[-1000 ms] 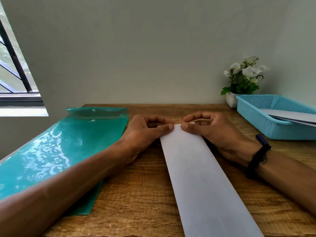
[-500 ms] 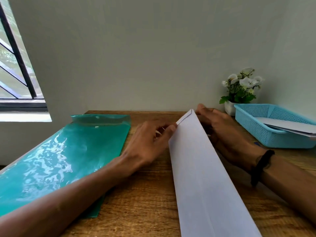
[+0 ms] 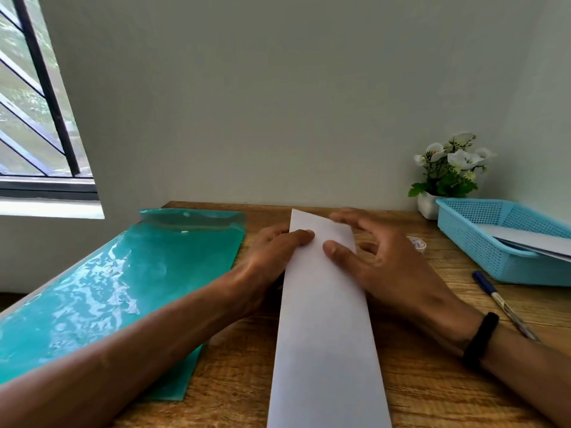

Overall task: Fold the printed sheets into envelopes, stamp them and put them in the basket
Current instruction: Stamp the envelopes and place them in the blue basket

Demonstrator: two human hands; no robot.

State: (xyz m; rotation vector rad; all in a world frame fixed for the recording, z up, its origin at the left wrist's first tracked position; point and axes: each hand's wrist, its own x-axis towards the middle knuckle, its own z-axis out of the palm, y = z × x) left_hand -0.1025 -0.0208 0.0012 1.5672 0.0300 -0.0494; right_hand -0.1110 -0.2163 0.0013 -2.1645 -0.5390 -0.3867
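A white sheet [image 3: 324, 319], folded into a long narrow strip, lies on the wooden table [image 3: 234, 381] and runs from the near edge toward the wall. My left hand [image 3: 268, 257] grips its left edge near the far end, thumb on top. My right hand [image 3: 389, 267] is on the right side, its thumb pressing down on the strip and its fingers spread past the far right corner. The blue mesh basket [image 3: 482, 242] stands at the right with white paper [image 3: 531, 237] lying in it.
A glossy green plastic folder [image 3: 108, 288] covers the table's left side. A blue pen [image 3: 500, 301] lies in front of the basket, and a small round white object [image 3: 417, 242] sits behind my right hand. A potted white-flowered plant [image 3: 448, 171] stands by the wall.
The far end of the strip, raised half a second ago, now lies flat on the table. Both hands have shifted onto it, the right thumb moving on top.
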